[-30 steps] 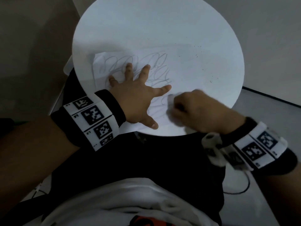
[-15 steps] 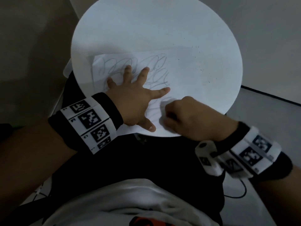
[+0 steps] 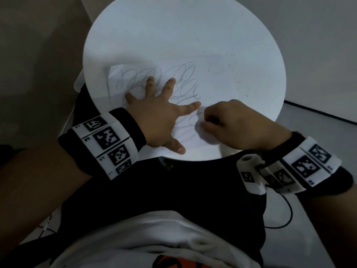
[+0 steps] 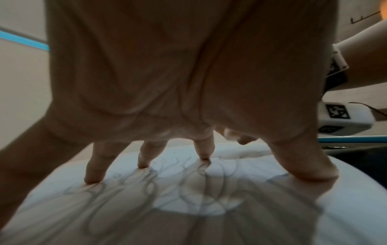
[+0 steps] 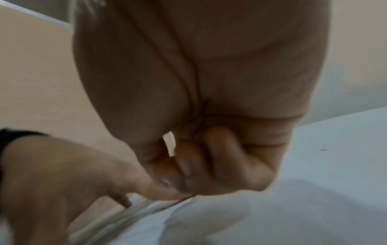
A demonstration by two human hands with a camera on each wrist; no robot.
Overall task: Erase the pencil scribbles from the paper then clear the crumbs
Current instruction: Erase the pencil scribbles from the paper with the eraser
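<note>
- Paper (image 3: pixel 202 78) lies flat on the round white worktop (image 3: pixel 154 31), reaching toward its near edge; the white-on-white outline is hard to trace on the right.
- Left hand (image 3: pixel 156 117) is spread flat, fingertips (image 4: pixel 92 179) pressing the paper over the scribbles (image 3: pixel 181 74).
- Right hand (image 3: pixel 233 125) is curled tight near the near edge, just right of the left index finger. A small white eraser (image 3: pixel 201 118) is pinched at its tips, mostly hidden; the right wrist view is blurred.
- Dark crumbs (image 3: pixel 237 81) are scattered toward the right edge.
</note>
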